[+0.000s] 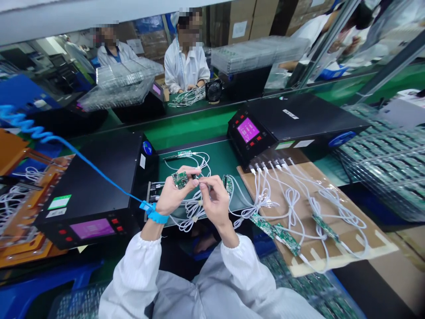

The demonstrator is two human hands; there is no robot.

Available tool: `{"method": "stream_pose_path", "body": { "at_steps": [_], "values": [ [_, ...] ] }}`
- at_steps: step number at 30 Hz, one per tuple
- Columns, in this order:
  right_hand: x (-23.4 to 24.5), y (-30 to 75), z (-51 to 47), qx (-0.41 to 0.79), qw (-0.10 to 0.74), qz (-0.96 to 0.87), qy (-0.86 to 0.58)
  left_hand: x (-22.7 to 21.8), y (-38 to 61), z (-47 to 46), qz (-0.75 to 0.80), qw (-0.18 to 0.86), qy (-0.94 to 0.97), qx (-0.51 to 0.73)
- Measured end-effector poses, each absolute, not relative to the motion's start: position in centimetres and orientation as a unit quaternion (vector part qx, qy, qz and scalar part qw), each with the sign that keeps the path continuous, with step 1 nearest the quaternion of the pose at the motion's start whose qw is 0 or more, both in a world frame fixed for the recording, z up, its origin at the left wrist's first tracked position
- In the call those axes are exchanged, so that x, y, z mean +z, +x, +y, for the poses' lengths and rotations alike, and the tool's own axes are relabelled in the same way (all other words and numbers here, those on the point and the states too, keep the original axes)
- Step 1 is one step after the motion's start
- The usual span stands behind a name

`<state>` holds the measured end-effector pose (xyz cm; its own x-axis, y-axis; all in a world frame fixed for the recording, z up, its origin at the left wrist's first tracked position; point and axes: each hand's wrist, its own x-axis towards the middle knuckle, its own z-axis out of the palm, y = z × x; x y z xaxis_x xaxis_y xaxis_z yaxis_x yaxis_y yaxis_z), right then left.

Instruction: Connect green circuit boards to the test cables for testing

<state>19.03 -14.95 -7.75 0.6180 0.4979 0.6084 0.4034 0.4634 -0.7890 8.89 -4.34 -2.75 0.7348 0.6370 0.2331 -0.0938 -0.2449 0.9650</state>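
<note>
In the middle of the head view my left hand (174, 192) is closed on a small green circuit board (180, 179). A blue strap with a coiled cord circles that wrist. My right hand (215, 199) pinches at the board's right end, its thumb and forefinger together; what lies between them is too small to make out. Below both hands lies a bundle of white cables (192, 210). Another circuit board (227, 184) is just right of my right hand, and one more (184, 154) lies behind the hands with a white cable at its end.
Black boxes with lit screens stand left (96, 177) and right (292, 119). White cables run from the right box over a cardboard sheet (318, 186) to several boards. A blue coiled cord (89, 166) crosses the left side. Clear trays of boards (392, 164) are stacked right. Co-workers sit opposite.
</note>
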Motion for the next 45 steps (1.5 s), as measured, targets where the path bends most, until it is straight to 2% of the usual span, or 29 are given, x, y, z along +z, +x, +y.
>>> {"method": "stream_pose_path", "body": {
  "at_steps": [4,12,17,21,24,29,33,35,39,45],
  "values": [
    [-7.8,19.7,-14.8,0.074,0.749,-0.426,-0.501,-2.7,9.2,-4.2,0.183,0.556,0.750,0.308],
    [-7.3,20.1,-14.2,0.057,0.756,-0.415,-0.502,-2.5,9.9,-3.9,0.153,0.528,0.770,0.323],
    [-6.9,21.2,-14.0,0.176,0.743,-0.441,-0.472,-2.2,9.5,-3.6,0.169,0.541,0.759,0.320],
    [-6.9,22.5,-13.9,0.266,0.730,-0.416,-0.472,-2.0,9.2,-3.7,0.196,0.508,0.771,0.330],
    [-6.8,23.6,-13.5,0.260,0.701,-0.449,-0.488,-1.9,9.2,-3.7,0.185,0.488,0.786,0.331],
    [-5.9,25.2,-12.6,0.232,0.595,-0.561,-0.527,-1.4,9.1,-3.7,0.131,0.472,0.809,0.324],
    [-6.1,26.4,-11.3,0.141,0.584,-0.523,-0.604,-1.7,8.6,-3.4,0.263,0.431,0.777,0.376],
    [-6.6,27.1,-10.6,0.102,0.583,-0.486,-0.643,-2.5,8.5,-3.2,0.340,0.407,0.790,0.308],
    [-7.5,28.1,-9.7,0.086,0.583,-0.410,-0.697,-5.0,9.7,-3.1,0.361,0.332,0.870,0.043],
    [-7.4,27.7,-9.8,0.152,0.613,-0.394,-0.668,-8.5,13.6,-3.2,0.384,0.322,0.865,0.031]
  ]
}}
